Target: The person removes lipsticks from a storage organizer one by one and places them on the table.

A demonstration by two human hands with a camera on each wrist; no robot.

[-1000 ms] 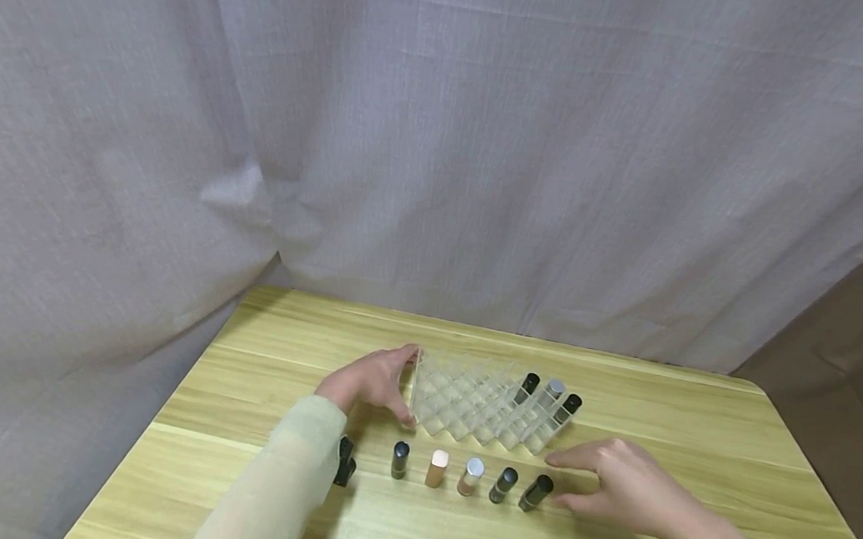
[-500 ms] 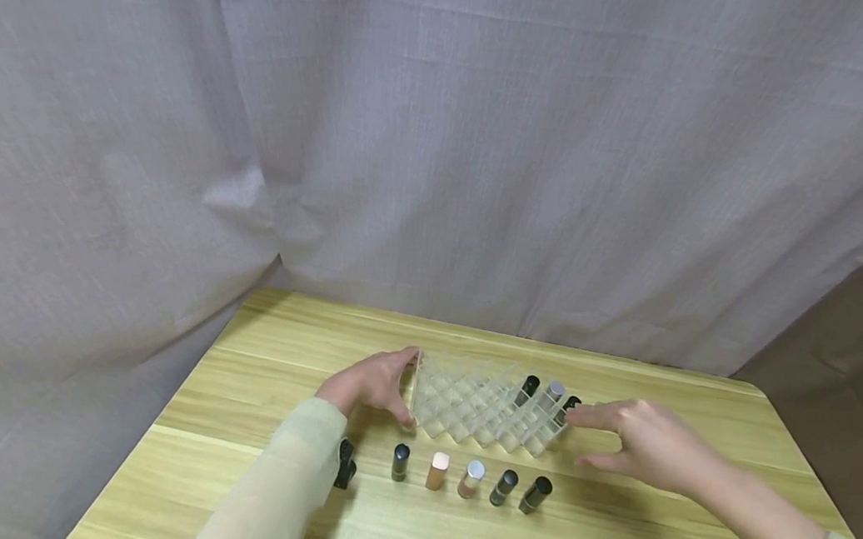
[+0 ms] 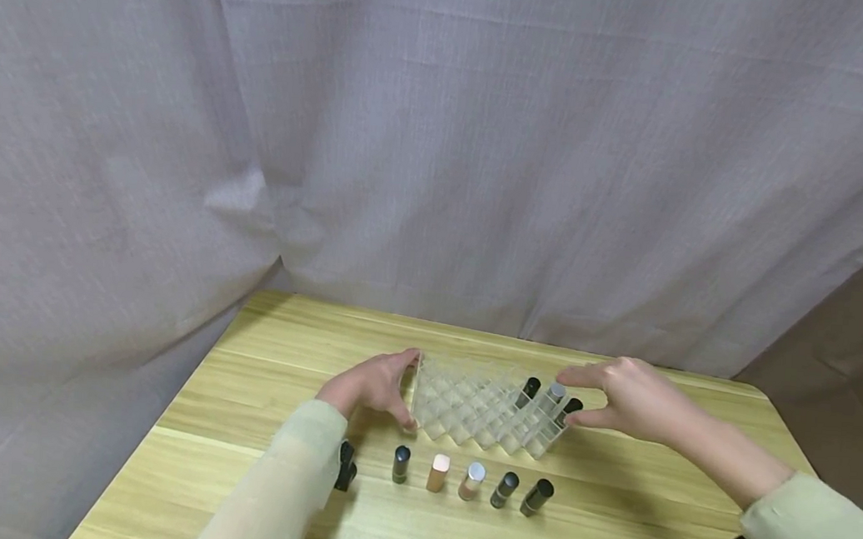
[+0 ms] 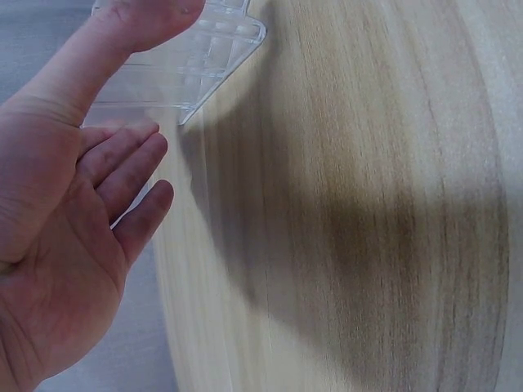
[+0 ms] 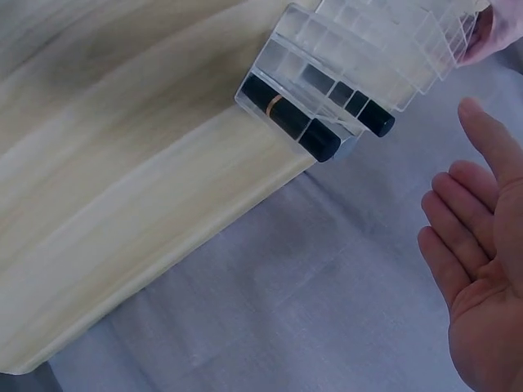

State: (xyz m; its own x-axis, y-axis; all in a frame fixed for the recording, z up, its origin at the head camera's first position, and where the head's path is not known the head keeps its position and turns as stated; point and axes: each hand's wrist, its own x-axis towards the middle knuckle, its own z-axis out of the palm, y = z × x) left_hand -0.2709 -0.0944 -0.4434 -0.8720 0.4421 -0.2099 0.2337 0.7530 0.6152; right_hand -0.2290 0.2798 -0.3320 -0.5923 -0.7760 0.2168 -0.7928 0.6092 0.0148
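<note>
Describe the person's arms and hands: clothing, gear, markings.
Left hand and right hand are bare, no gloves or rings visible. Left sleeve and right sleeve: pale green, plain. Small black devices show beside both cuffs. No cables visible.

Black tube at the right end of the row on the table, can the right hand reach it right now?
Likely yes: the right hand looks empty, and nothing appears between it and the black tube.

Soft shadows (image 4: 351,237) darken the otherwise well-lit table (image 3: 184,469).
</note>
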